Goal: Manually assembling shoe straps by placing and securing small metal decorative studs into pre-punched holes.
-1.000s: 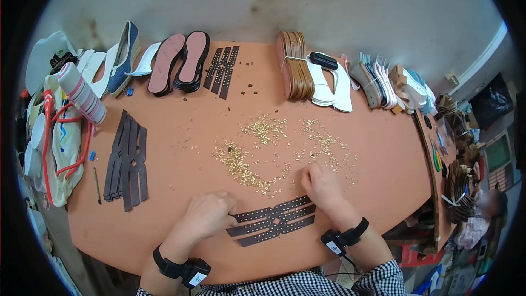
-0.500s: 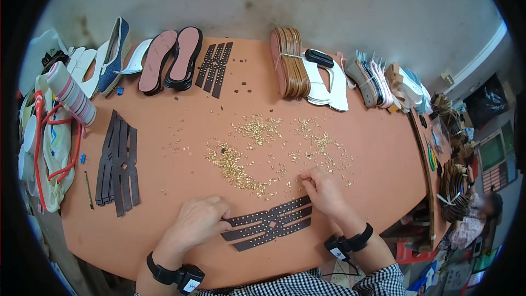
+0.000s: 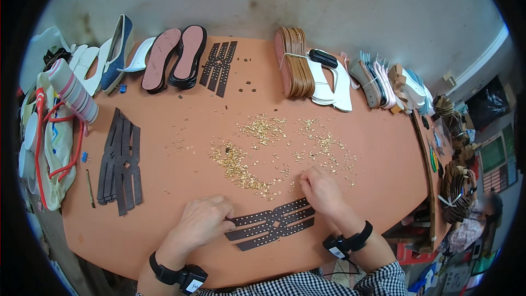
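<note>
A dark brown shoe-upper piece (image 3: 275,223) lies flat before me, its slit strips dotted with rows of small pale studs. My left hand (image 3: 205,220) has its fingers curled, thumb and fingertips gripping the left end of that piece. Beyond its right end is my right hand (image 3: 322,191), fingers pinched together at the near edge of the scattered studs; anything between them is too small to make out. Loose gold studs (image 3: 241,170) are spread in heaps across the middle of the table.
Plain dark upper pieces (image 3: 119,164) lie stacked at left, near a thin stick (image 3: 90,189). Along the back stand pink-topped soles (image 3: 187,57), another studded piece (image 3: 219,68), bundled brown soles (image 3: 295,63) and white cutouts (image 3: 331,85). A striped roll (image 3: 74,92) stands at left.
The view has shifted slightly, moving the table's contents a little to the right. My right fingertips have drawn in slightly, while my left hand stays on the upper piece.
</note>
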Demonstrator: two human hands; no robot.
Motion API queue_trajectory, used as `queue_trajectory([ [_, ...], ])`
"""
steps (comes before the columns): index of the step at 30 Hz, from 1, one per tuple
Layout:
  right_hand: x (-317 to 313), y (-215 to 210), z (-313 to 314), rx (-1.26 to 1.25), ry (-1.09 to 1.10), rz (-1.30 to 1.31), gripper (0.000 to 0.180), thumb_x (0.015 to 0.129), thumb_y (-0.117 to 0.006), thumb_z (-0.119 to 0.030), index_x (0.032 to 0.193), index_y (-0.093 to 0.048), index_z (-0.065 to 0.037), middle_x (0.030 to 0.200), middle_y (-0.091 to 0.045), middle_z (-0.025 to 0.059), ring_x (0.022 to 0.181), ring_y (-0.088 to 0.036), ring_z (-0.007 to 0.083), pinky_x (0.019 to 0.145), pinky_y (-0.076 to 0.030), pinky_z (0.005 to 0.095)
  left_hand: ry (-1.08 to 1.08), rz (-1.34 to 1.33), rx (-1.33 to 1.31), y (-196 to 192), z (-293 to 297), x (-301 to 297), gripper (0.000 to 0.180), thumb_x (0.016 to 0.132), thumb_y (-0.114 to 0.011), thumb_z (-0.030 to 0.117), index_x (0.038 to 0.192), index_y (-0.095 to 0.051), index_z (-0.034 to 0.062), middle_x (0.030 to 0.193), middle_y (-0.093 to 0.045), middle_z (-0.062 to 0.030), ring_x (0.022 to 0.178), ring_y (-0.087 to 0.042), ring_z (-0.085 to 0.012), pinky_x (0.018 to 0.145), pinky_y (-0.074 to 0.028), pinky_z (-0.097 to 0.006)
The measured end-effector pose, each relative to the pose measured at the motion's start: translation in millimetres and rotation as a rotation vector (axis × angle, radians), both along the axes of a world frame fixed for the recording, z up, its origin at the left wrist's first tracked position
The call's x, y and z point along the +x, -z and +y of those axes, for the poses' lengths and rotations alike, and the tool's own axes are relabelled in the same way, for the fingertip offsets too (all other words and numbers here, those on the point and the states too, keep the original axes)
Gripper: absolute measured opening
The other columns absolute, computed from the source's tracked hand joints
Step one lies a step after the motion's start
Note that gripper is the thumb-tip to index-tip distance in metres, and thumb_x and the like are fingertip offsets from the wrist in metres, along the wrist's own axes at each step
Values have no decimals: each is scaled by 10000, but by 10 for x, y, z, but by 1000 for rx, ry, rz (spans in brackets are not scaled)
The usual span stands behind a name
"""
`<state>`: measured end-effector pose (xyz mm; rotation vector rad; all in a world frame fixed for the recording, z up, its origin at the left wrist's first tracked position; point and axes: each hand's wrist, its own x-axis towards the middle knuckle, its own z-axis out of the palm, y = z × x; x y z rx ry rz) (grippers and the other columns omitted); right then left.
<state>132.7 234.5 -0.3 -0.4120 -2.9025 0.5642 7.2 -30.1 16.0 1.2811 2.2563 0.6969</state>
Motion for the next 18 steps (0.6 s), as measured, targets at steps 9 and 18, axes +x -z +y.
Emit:
queue_trajectory([
  [9, -53, 4, -5, 289, -104, -160, 103, 809, -533, -93, 865, -506, -11, 798, -533, 183, 692, -571, 358, 592, -474, 447, -21, -81, -41, 0, 11, -8, 188, 684, -699, 202, 787, -606, 75, 810, -599, -91, 737, -600, -294, 642, -470, -393],
  [18, -16, -2, 49, 186, -142, -83, 100, 803, -524, -68, 855, -486, 8, 793, -538, 199, 681, -567, 364, 587, -473, 440, -11, -16, 0, 7, 11, 6, 218, 644, -741, 168, 769, -604, 53, 764, -596, -89, 695, -600, -263, 614, -468, -361],
])
